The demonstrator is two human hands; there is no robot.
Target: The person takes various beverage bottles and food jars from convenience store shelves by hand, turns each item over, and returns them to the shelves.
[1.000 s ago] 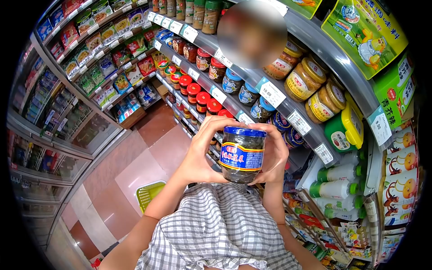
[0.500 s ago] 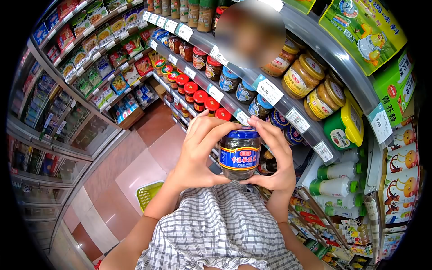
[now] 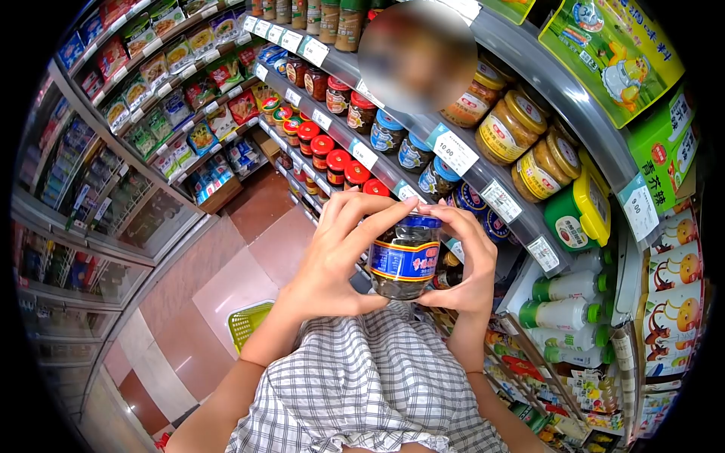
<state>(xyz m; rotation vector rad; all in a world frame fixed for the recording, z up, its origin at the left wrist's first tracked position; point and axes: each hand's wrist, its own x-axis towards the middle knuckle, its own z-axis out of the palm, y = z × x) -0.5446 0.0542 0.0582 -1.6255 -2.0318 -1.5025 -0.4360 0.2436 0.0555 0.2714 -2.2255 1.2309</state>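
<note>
Between my two hands is a glass jar [image 3: 405, 259] with a blue lid, dark contents and a blue label edged in yellow and red. My left hand [image 3: 337, 253] grips its left side, thumb near the base and fingers up at the lid. On the other side my right hand [image 3: 470, 260] holds it the same way, fingertips on the lid and thumb by the bottom. The jar is upright, in front of my checked top [image 3: 362, 377]. Just beyond it, red-lidded jars [image 3: 336, 164] and blue-lidded jars [image 3: 415, 153] line the shelves.
A shelf edge [image 3: 362, 153] with price tags runs diagonally ahead. Yellow-lidded jars [image 3: 502, 128] and a green tub with a yellow lid [image 3: 580, 211] stand at right, above white bottles [image 3: 563, 315]. A green basket [image 3: 248, 323] is low on the left, near glass-fronted cabinets [image 3: 83, 189].
My hands have turned the jar about its upright axis, so its label now faces more to the right and the side text shows. Fingers have shifted over the lid.
</note>
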